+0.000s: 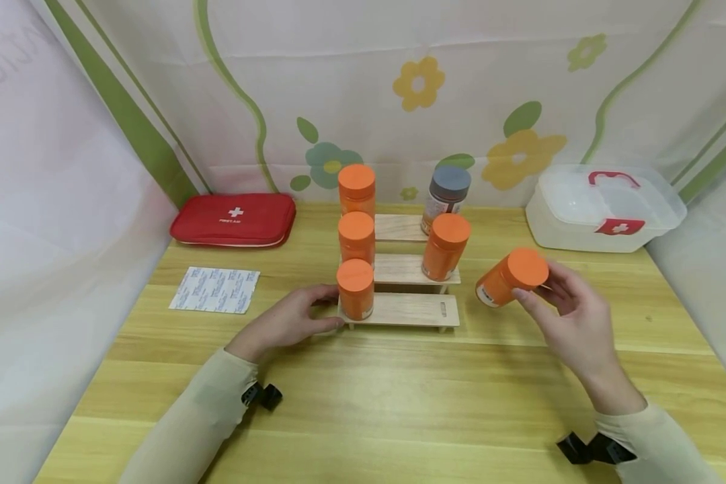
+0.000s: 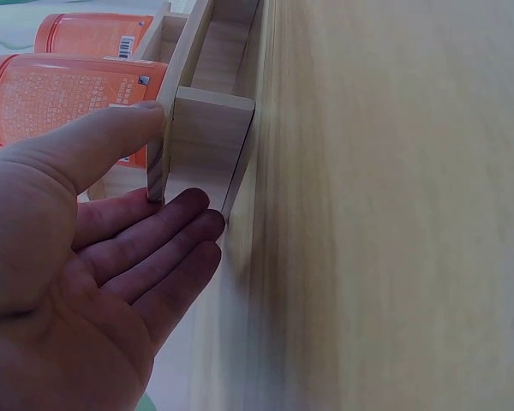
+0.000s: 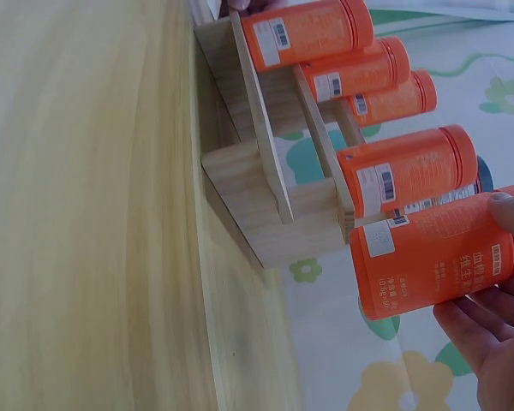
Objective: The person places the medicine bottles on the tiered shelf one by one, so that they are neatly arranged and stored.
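Note:
My left hand (image 1: 290,316) holds the left end of the lowest step of a three-step wooden rack (image 1: 411,309). In the left wrist view the thumb (image 2: 128,133) lies against the board's edge, with the other fingers by its end. An orange bottle (image 1: 355,292) stands on that step close to the hand. My right hand (image 1: 577,323) grips another orange bottle (image 1: 505,279) by its side, tilted and held right of the rack. Its printed label shows in the right wrist view. Part of the fingers is hidden behind that bottle.
More orange bottles (image 1: 446,249) and a grey-lidded bottle (image 1: 446,195) stand on the upper steps. A red first-aid pouch (image 1: 232,220) and a blister pack (image 1: 214,290) lie to the left. A white first-aid box (image 1: 605,208) sits at the back right, before the printed curtain.

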